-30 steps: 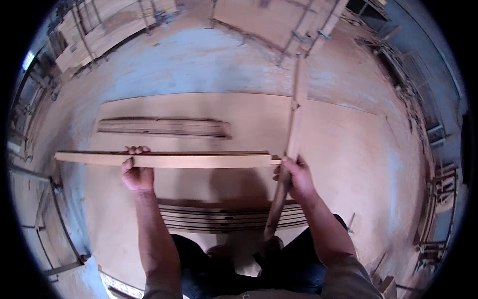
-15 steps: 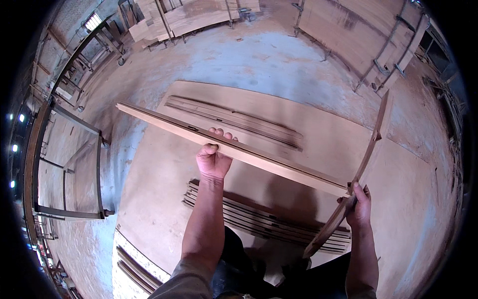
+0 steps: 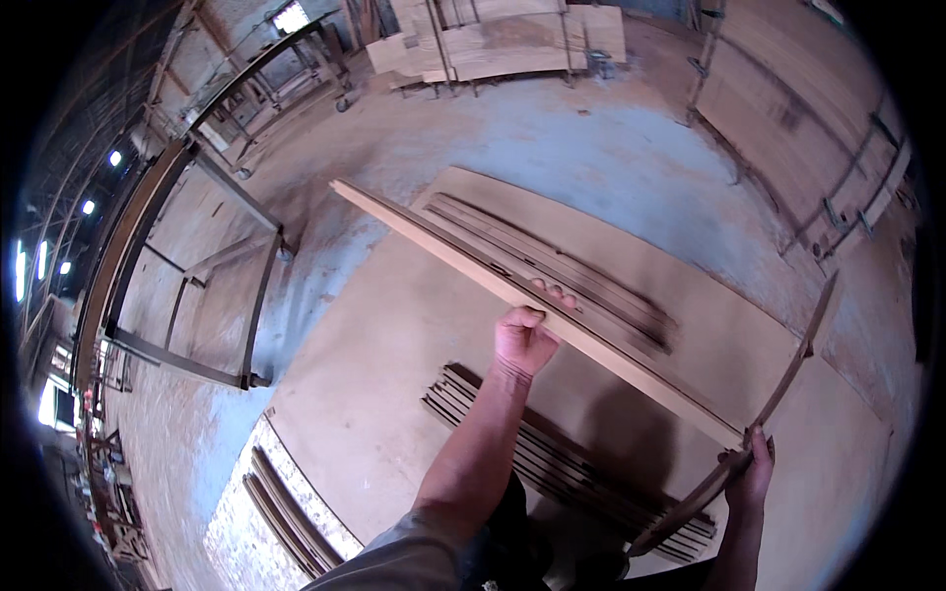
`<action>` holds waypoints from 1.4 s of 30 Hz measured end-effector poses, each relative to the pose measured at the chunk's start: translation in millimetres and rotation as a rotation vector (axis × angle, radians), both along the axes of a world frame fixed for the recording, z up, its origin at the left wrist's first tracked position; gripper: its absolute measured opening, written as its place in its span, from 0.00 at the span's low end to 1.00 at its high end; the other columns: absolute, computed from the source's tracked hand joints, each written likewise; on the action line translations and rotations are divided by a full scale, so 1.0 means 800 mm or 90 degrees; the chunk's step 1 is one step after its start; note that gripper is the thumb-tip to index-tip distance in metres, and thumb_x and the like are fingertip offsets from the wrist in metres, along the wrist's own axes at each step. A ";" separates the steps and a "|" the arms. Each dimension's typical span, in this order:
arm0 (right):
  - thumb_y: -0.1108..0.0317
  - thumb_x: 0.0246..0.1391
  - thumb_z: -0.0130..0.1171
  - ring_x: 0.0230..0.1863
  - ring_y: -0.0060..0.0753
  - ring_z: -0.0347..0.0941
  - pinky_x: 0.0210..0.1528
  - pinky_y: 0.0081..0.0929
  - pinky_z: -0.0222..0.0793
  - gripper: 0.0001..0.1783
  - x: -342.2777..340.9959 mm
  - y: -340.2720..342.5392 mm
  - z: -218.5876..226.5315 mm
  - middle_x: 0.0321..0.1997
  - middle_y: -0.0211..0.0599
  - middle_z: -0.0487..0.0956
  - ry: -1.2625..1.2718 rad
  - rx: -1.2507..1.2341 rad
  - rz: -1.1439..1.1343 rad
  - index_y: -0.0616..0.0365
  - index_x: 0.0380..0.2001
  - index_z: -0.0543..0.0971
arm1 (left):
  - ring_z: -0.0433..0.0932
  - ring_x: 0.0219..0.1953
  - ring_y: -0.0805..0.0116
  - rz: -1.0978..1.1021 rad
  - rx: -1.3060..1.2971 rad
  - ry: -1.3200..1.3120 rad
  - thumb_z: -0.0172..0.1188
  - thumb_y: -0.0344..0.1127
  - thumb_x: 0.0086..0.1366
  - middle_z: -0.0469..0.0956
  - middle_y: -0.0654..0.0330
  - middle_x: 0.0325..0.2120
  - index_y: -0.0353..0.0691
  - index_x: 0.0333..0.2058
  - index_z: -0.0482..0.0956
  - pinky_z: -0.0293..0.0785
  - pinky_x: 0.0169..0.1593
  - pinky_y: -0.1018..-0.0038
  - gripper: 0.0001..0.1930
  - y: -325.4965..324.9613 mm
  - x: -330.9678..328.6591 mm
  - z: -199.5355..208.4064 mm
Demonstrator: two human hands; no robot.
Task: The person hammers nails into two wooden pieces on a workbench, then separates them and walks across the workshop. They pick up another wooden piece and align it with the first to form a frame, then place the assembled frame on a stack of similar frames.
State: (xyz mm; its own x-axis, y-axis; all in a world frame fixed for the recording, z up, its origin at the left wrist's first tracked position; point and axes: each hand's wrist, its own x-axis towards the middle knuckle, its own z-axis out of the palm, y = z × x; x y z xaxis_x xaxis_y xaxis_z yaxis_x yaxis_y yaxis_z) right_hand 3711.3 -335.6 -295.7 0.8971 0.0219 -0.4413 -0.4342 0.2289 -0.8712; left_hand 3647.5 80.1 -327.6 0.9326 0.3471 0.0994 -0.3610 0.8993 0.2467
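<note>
My left hand (image 3: 527, 340) is closed around a long pale wooden rail (image 3: 434, 241) near its middle, fingers over its far side and thumb on the near side. A dark slot shows in the rail's upper face. The rail slants from far left down to near right. There its end meets a second, darker wooden strip (image 3: 785, 389) at an angle. My right hand (image 3: 753, 473) grips this strip just at the joint, thumb uppermost. How the two pieces fit together is hidden by the hand.
Below lies a large brown sheet (image 3: 355, 394), with several grooved strips (image 3: 581, 463) near me and more strips (image 3: 562, 261) beyond. Further strips (image 3: 286, 512) rest on a whitish board at lower left. A metal-framed rack (image 3: 177, 350) stands left; clamped wooden panels (image 3: 798, 118) stand back right.
The view has turned to the left, so the scene sits further right and tilted. Both hands keep their holds on the rail and the darker strip.
</note>
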 end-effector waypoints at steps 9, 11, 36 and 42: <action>0.55 0.56 0.62 0.33 0.31 0.70 0.30 0.34 0.71 0.21 0.002 0.008 -0.012 0.38 0.31 0.71 0.005 -0.009 0.021 0.52 0.47 0.70 | 0.76 0.51 0.53 -0.002 -0.024 0.027 0.59 0.20 0.50 0.79 0.58 0.40 0.44 0.44 0.78 0.69 0.60 0.53 0.21 0.006 -0.002 -0.007; 0.55 0.56 0.62 0.32 0.31 0.70 0.29 0.34 0.72 0.21 0.002 0.011 -0.010 0.37 0.31 0.71 0.010 -0.017 0.025 0.52 0.47 0.70 | 0.76 0.51 0.53 0.015 -0.003 0.060 0.60 0.21 0.51 0.79 0.57 0.40 0.44 0.44 0.78 0.70 0.59 0.53 0.19 0.006 0.002 -0.010; 0.62 0.59 0.59 0.37 0.33 0.73 0.35 0.38 0.78 0.16 0.004 0.005 -0.024 0.41 0.35 0.74 0.088 0.006 0.060 0.55 0.46 0.69 | 0.78 0.40 0.73 0.095 0.201 0.259 0.59 0.34 0.61 0.80 0.60 0.41 0.37 0.45 0.78 0.75 0.38 0.79 0.14 0.007 0.012 -0.041; 0.61 0.58 0.63 0.34 0.27 0.73 0.33 0.29 0.76 0.20 0.007 0.015 -0.005 0.37 0.36 0.75 0.058 0.028 0.079 0.60 0.47 0.70 | 0.75 0.53 0.56 0.083 0.094 0.232 0.63 0.26 0.60 0.79 0.55 0.45 0.39 0.56 0.69 0.71 0.61 0.63 0.25 0.028 0.005 -0.036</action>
